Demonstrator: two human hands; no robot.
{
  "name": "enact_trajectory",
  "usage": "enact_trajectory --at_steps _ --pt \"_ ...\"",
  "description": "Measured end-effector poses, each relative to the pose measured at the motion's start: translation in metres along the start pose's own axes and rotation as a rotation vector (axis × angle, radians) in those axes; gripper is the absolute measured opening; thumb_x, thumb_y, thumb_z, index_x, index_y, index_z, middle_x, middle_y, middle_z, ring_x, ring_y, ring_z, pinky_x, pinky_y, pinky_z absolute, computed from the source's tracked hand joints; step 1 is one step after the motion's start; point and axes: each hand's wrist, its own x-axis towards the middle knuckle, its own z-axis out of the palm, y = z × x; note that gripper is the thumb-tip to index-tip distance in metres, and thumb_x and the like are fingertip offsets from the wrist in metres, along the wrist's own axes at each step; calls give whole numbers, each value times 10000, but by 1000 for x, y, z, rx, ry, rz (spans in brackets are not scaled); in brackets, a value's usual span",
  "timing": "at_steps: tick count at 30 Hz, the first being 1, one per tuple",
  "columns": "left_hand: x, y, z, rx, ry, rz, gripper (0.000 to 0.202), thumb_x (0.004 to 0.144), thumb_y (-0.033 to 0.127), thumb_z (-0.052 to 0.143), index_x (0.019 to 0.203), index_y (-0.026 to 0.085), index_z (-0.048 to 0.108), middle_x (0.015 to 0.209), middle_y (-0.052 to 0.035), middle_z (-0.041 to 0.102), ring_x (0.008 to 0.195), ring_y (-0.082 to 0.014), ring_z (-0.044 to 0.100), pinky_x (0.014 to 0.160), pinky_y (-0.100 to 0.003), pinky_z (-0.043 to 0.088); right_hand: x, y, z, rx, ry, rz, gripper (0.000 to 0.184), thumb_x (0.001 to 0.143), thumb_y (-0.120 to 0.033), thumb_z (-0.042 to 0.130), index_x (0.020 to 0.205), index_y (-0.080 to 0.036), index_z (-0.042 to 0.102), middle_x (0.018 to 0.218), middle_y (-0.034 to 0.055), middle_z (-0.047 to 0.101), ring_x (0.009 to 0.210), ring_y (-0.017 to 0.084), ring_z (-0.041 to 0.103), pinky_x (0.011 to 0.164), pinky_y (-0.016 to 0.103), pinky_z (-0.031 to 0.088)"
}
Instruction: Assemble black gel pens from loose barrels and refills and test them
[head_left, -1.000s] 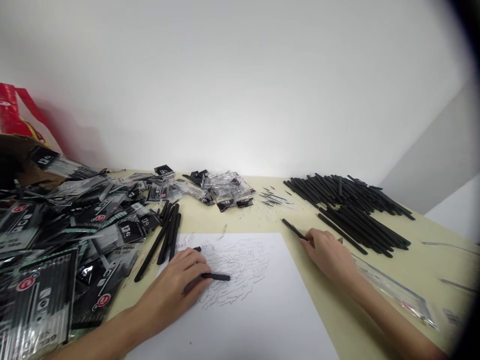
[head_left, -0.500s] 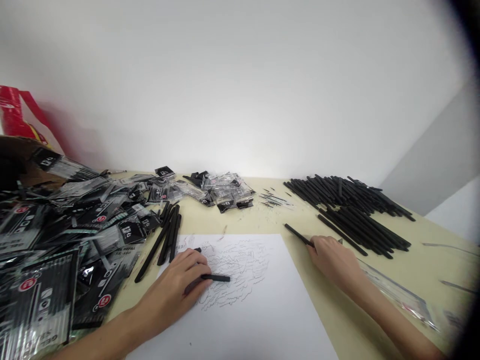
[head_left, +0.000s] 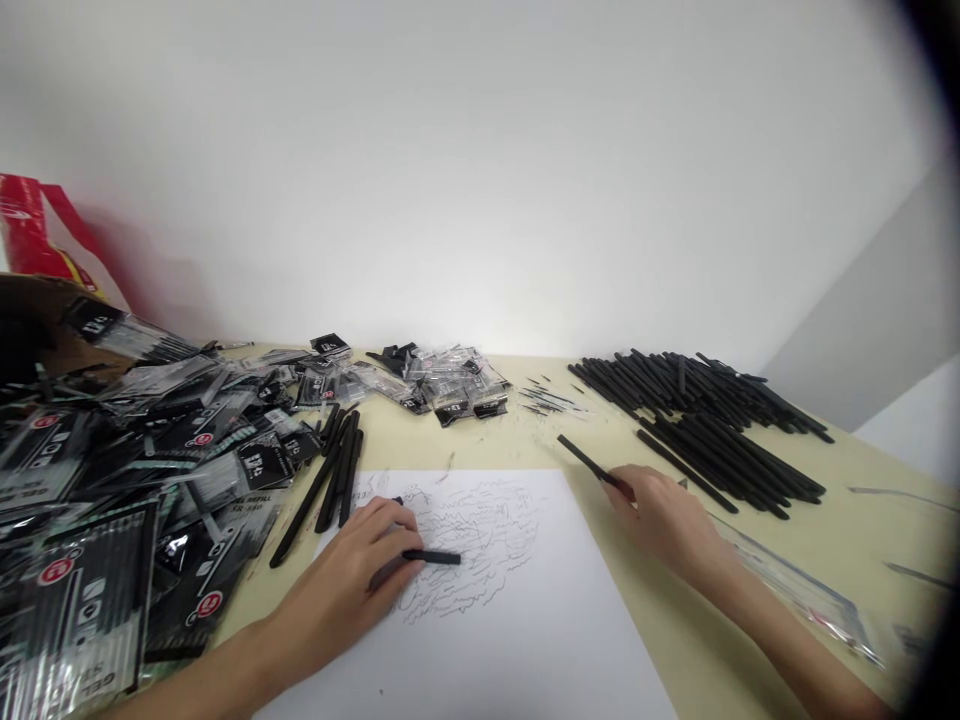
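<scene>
My left hand (head_left: 352, 565) rests on a white paper sheet (head_left: 540, 640) covered in grey scribbled lines (head_left: 469, 550). It is shut on a black pen (head_left: 431, 556), whose end sticks out past my fingers. My right hand (head_left: 664, 520) lies at the sheet's right edge, on the pale yellow table (head_left: 420, 440). It grips a thin black pen (head_left: 589, 464) that slants up and to the left over the table. A loose bundle of black pens (head_left: 335, 475) lies just beyond my left hand.
A large heap of black pens (head_left: 697, 420) covers the far right of the table. Black-labelled gel refill packets (head_left: 127, 480) spill from a cardboard box (head_left: 37, 320) on the left, below a red bag (head_left: 26, 225). Transparent packets (head_left: 450, 385) and a plastic sleeve (head_left: 795, 585) lie nearby.
My right hand has shifted slightly left and its pen now points further up and left. My left hand and its pen stay nearly still.
</scene>
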Motion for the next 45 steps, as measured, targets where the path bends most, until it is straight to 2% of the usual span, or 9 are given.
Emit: enact_trajectory --at_steps 4,7,10,17,27,31,34,41,45 --pt "0 0 1 -7 5 -1 168 880 154 422 970 200 556 990 -66 527 952 -203 469 860 -383 405 -3 -15 -3 481 53 -130 288 883 -377 375 792 -186 571 679 33 583 571 157 520 506 255 411" --pt "0 0 2 -16 6 1 175 880 150 418 977 202 554 988 -65 530 948 -199 472 871 -387 401 -10 -32 -8 762 4 -147 343 871 -446 406 712 -174 542 638 10 517 573 138 477 505 237 414" --pt "1 2 1 -20 8 6 206 879 129 393 1003 197 543 987 -68 535 943 -196 478 872 -388 407 -18 -52 -13 951 -86 -162 342 866 -446 442 702 -163 539 621 -7 465 578 123 446 527 224 408" --pt "2 4 0 -1 47 51 262 879 118 372 1081 202 515 1003 -75 567 949 -193 509 913 -399 407 -32 -103 -9 1245 -288 -291 308 888 -425 445 771 -157 542 747 13 520 658 118 493 602 222 437" --pt "3 2 -3 -141 57 6 231 888 181 424 1089 213 533 1008 -65 579 937 -179 512 875 -345 405 -32 -128 0 1320 -442 -281 372 851 -482 481 712 -140 526 614 -18 486 553 94 484 566 213 416" --pt "6 11 -2 -459 30 -242 145 837 283 517 862 170 604 738 -12 574 675 -129 521 589 -229 427 -38 -131 5 1361 -544 -294 337 863 -455 476 840 -127 553 581 -19 506 524 94 496 527 210 412" --pt "7 19 3 -782 -27 -411 231 774 367 589 734 139 583 648 9 551 590 -105 495 529 -209 402 -43 -133 7 1365 -582 -302 306 866 -426 484 852 -130 560 556 -23 504 526 99 517 514 204 405" --pt "8 29 2 -970 -27 -488 312 773 402 585 616 138 534 527 40 483 492 -79 437 480 -191 352 -43 -135 0 1342 -573 -357 289 865 -405 491 851 -135 595 652 0 532 564 99 524 524 203 405" --pt "10 26 -13 -956 98 -549 289 786 391 578 641 143 558 596 10 552 572 -104 488 570 -209 400 -40 -124 -4 1182 -448 -374 328 910 -390 408 755 -145 563 706 16 535 588 101 494 545 211 400"
